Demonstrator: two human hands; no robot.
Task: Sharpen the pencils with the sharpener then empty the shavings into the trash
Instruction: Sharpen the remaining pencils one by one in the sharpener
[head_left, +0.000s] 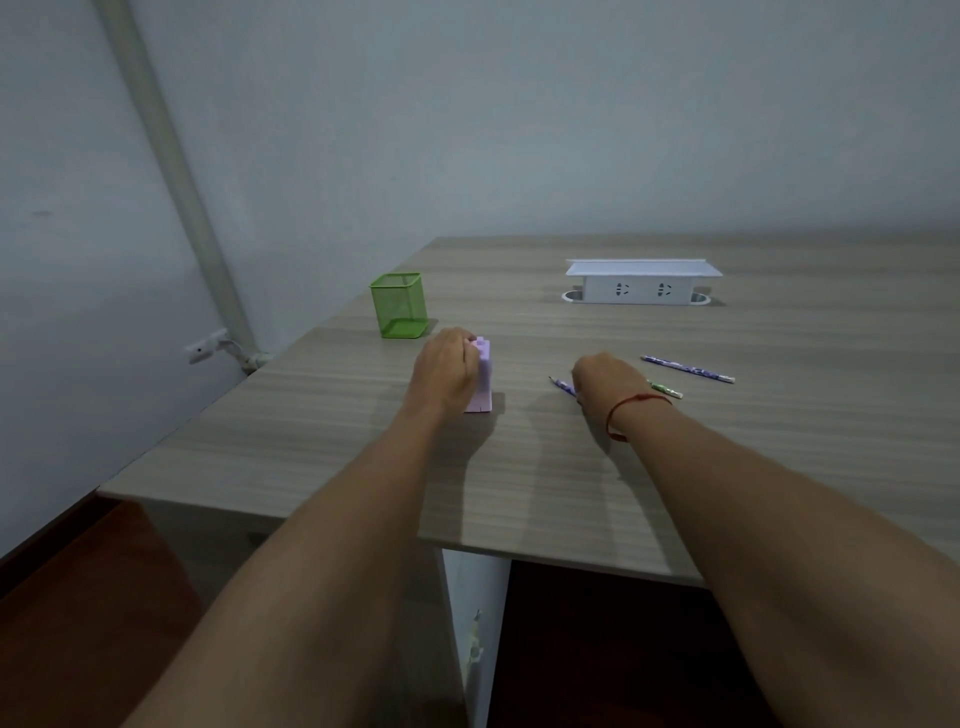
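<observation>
Starting, seemingly: left hand (447, 364) grips sharpener (484, 376); right hand (605, 380), right of sharpener, pinches one pencil (564, 386); two pencils (688, 369) beyond wait; emptying undone.

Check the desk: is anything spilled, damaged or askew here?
Nothing stands out. The sharpener stands upright in the left hand. The right hand grips a purple pencil; a longer pencil and a green pencil lie loose beside it. The mesh holder is upright; no shavings show.
</observation>
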